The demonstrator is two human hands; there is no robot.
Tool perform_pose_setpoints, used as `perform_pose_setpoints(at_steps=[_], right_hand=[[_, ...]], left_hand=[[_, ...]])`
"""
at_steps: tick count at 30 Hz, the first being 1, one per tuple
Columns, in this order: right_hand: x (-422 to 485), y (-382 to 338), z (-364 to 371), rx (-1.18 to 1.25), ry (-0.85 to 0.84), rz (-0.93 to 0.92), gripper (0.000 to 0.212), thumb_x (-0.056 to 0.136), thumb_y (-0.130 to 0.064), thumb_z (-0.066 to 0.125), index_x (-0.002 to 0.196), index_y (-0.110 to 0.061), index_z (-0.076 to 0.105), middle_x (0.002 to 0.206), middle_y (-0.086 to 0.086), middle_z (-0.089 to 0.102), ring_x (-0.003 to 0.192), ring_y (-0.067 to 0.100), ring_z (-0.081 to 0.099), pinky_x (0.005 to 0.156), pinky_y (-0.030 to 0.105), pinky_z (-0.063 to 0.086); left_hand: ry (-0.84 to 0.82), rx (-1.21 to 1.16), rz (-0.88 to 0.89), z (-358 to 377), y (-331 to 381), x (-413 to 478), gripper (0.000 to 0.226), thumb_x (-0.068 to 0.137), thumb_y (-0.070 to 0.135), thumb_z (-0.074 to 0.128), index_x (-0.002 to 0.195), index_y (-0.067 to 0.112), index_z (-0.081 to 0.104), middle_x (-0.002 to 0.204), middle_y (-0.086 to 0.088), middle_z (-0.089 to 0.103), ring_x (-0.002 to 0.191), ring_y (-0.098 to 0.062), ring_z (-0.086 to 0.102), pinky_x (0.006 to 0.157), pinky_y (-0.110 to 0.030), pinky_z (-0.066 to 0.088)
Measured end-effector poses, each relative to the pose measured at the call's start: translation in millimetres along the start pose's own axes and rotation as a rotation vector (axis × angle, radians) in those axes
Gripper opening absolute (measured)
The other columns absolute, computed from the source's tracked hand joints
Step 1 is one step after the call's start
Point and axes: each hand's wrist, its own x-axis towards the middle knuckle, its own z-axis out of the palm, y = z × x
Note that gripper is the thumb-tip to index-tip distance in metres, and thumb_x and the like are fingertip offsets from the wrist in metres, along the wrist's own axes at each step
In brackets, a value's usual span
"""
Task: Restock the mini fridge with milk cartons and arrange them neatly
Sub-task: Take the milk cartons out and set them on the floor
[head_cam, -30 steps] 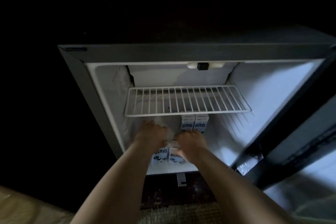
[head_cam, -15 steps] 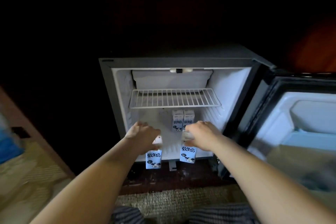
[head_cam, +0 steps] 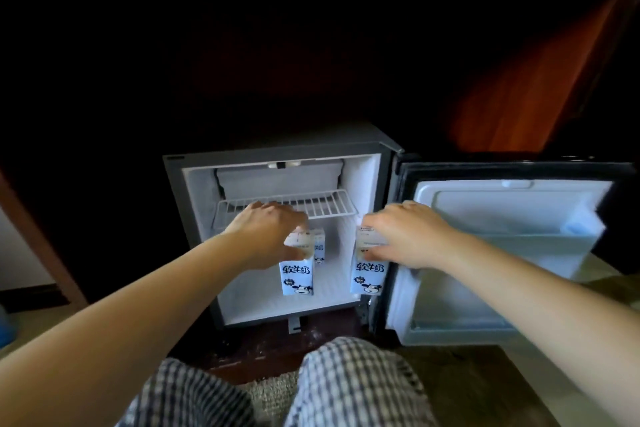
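Low against the dark far wall stands the mini fridge (head_cam: 277, 153), its door (head_cam: 502, 253) swung wide to the right. Near the camera are knees in checked cloth (head_cam: 349, 388). A white wire shelf (head_cam: 329, 207) crosses the upper part of the fridge. Below it, the left hand (head_cam: 266, 236) grips the top of the left carton (head_cam: 297, 277). The right hand (head_cam: 408, 236) grips the top of the right carton (head_cam: 369, 274) at the right edge of the opening. Both are upright, blue and white. The back cartons (head_cam: 320, 247) stand farther in, partly hidden by the left hand.
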Motion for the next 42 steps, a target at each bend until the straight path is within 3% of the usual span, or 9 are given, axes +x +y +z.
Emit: perform_pose_setpoints(at_steps=[4,7,12,18,23,25,30,36,42], right_hand=[[-41,23,-15,-0.025,-0.004,0.053,0.038,0.087,-0.053,0.056,0.101,-0.017,0.052,0.096,0.002,0.061,0.096,0.025,0.058,0.072,0.033,0.035],[-71,41,-19,-0.022,-0.079,0.121,0.040,0.087,-0.053,0.056,0.105,-0.017,0.052,0.095,0.000,0.057,0.096,0.025,0.057,0.067,0.032,0.034],[-125,62,-8,0.016,-0.239,0.188,0.037,0.087,-0.051,0.056,0.104,-0.018,0.053,0.101,-0.002,0.060,0.087,0.019,0.054,0.061,0.029,0.035],[-190,78,35,0.095,-0.383,0.320,0.030,0.084,-0.045,0.062,0.093,-0.022,0.046,0.094,-0.001,0.054,0.097,0.028,0.056,0.065,0.031,0.035],[-242,76,72,0.217,-0.482,0.403,0.025,0.084,-0.030,0.065,0.081,-0.021,0.042,0.071,-0.006,0.040,0.069,0.018,0.044,0.052,0.027,0.028],[-261,73,89,0.245,-0.523,0.432,0.023,0.085,-0.032,0.064,0.089,-0.019,0.045,0.068,-0.008,0.036,0.065,0.017,0.040,0.050,0.025,0.026],[-311,63,134,0.336,-0.582,0.534,0.027,0.081,-0.034,0.065,0.089,-0.011,0.053,0.071,0.000,0.045,0.059,0.016,0.041,0.052,0.028,0.030],[-367,44,184,0.494,-0.635,0.662,0.023,0.079,-0.036,0.067,0.081,-0.020,0.051,0.077,-0.004,0.053,0.070,0.014,0.051,0.054,0.024,0.035],[-413,10,253,0.591,-0.734,0.775,0.048,0.079,-0.040,0.070,0.118,-0.018,0.055,0.115,0.004,0.062,0.101,0.020,0.059,0.087,0.037,0.052]], left_hand=[[0.014,-0.066,0.075,-21,46,9,0.036,0.085,0.053,0.057,0.110,0.028,0.053,0.117,0.008,0.060,0.096,-0.014,0.055,0.079,-0.026,0.039],[0.031,-0.099,0.153,-24,84,17,0.033,0.085,0.052,0.058,0.103,0.026,0.052,0.109,0.006,0.060,0.089,-0.013,0.053,0.081,-0.026,0.043],[0.008,-0.044,0.305,-8,144,32,0.042,0.086,0.054,0.055,0.119,0.028,0.050,0.116,0.005,0.059,0.101,-0.016,0.056,0.090,-0.029,0.037],[-0.077,-0.064,0.418,28,216,44,0.047,0.086,0.050,0.057,0.126,0.027,0.048,0.123,0.004,0.057,0.111,-0.019,0.055,0.094,-0.033,0.041],[-0.208,-0.151,0.461,68,273,39,0.043,0.087,0.045,0.058,0.124,0.027,0.048,0.124,0.004,0.056,0.108,-0.019,0.056,0.087,-0.035,0.049],[-0.263,-0.163,0.477,86,294,34,0.040,0.086,0.045,0.059,0.120,0.026,0.049,0.119,0.003,0.056,0.104,-0.019,0.056,0.081,-0.033,0.049],[-0.452,-0.160,0.502,129,338,16,0.041,0.085,0.049,0.059,0.116,0.025,0.048,0.114,0.001,0.053,0.101,-0.021,0.051,0.074,-0.032,0.041],[-0.641,-0.157,0.512,171,381,-16,0.038,0.085,0.041,0.061,0.117,0.023,0.050,0.117,0.000,0.057,0.104,-0.022,0.056,0.080,-0.034,0.046],[-0.785,-0.165,0.574,214,412,-50,0.041,0.090,0.030,0.057,0.128,0.017,0.045,0.129,-0.007,0.053,0.114,-0.025,0.054,0.081,-0.030,0.042]])
